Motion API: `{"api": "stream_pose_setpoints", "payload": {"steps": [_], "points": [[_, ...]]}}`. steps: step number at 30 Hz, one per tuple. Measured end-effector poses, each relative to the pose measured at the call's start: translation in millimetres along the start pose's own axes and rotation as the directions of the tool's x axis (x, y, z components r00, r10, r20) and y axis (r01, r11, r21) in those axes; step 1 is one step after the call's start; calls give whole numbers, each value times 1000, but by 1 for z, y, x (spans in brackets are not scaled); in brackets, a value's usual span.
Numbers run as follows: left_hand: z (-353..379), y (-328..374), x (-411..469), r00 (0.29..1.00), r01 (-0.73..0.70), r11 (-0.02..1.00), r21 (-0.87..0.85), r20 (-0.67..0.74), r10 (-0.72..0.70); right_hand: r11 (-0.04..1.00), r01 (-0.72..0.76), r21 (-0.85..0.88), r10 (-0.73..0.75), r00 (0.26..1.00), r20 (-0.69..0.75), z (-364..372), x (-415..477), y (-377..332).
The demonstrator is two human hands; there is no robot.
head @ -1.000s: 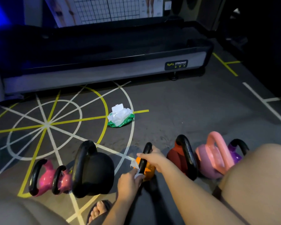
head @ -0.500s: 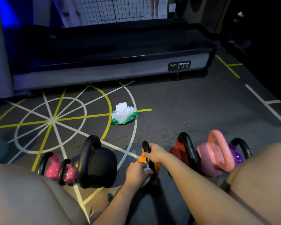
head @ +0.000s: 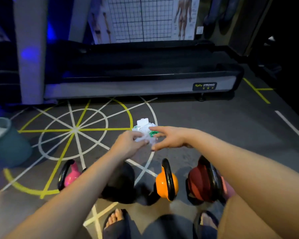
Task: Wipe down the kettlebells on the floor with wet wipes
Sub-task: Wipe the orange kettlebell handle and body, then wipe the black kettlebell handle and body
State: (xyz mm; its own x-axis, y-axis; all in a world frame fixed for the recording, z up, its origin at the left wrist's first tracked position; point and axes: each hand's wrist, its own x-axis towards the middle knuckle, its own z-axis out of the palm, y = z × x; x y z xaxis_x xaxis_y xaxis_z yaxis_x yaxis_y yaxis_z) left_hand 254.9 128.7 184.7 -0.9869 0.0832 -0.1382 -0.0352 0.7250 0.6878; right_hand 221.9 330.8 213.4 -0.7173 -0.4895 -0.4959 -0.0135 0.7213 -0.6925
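The fingers of the left hand (head: 128,145) are curled round a crumpled white wipe (head: 143,139), bunching it in the palm. Just beside them the right hand (head: 171,138) has its fingers spread, the forefinger stretched out over the pack of wipes (head: 142,122) and the thumb held below. It grips nothing yet. The pack lies on the floor (head: 214,135) with its white lid flipped up, right under both hands.

A moment ago those hands were lower down. The right one held the handle of the orange kettlebell (head: 162,185) while the left rubbed the wipe against it. Now both have let go and reached forward, and the orange kettlebell stands alone and upright between the two forearms. To me that looks like the orange one is finished, and the person is either after a fresh wipe or sorting out the one in hand.

The rest of the row sits close by the person's feet. The black kettlebell (head: 123,185) is half hidden behind the left forearm, with the pink kettlebell (head: 71,177) to its left. The dark red kettlebell (head: 197,185) stands just right of the orange one. Off to the left is a bin (head: 10,147) with something pale inside, a likely place for the used wipe. A treadmill (head: 128,87) runs across the back.
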Motion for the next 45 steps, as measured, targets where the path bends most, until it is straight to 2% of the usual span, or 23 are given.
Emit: {"api": "stream_pose_setpoints", "payload": {"steps": [3, 6, 9, 12, 16, 19, 21, 26, 33, 37, 40, 45], "points": [[-41, -1, -7, 998, 6, 994, -111, -67, -14, 988, 115, 102, -118, 993, 25, 18, 20, -28], [-64, -19, -20, 970, 103, 968, -227, -191, -148, 943, 233, 236, -214, 971, -102, 43, 48, -52], [-82, -39, -32, 923, 157, 930, -332, -286, -257, 941, 257, 218, -220, 958, -184, 54, 70, -64], [-95, -51, -46, 879, 177, 866, -467, -321, -353, 963, 213, 167, -167, 953, -253, 58, 90, -67], [-91, -73, -73, 844, 344, 915, -210, -358, -400, 982, 118, 151, -76, 963, -257, 68, 117, -68], [-77, -95, -95, 841, 428, 903, -43, -348, -415, 995, 34, 95, -6, 958, -287, 80, 134, -62], [-69, -106, -104, 840, 467, 884, 41, -335, -428, 997, 29, 74, -6, 957, -289, 87, 138, -59], [-52, -117, -89, 854, 478, 866, 146, -307, -419, 1000, 11, 29, -3, 964, -265, 95, 134, -49], [1, -135, -36, 811, 525, 851, -25, -291, -508, 994, -93, 51, 105, 945, -309, 92, 134, -22], [27, -145, -20, 791, 569, 813, -120, -188, -582, 985, -159, 71, 173, 935, -310, 103, 153, 0], [34, -151, -19, 761, 576, 742, -344, -106, -640, 976, -187, 110, 214, 919, -331, 109, 171, 9], [32, -154, -20, 773, 534, 757, -377, -145, -617, 942, -237, 237, 301, 910, -286, 123, 196, 14]]}}
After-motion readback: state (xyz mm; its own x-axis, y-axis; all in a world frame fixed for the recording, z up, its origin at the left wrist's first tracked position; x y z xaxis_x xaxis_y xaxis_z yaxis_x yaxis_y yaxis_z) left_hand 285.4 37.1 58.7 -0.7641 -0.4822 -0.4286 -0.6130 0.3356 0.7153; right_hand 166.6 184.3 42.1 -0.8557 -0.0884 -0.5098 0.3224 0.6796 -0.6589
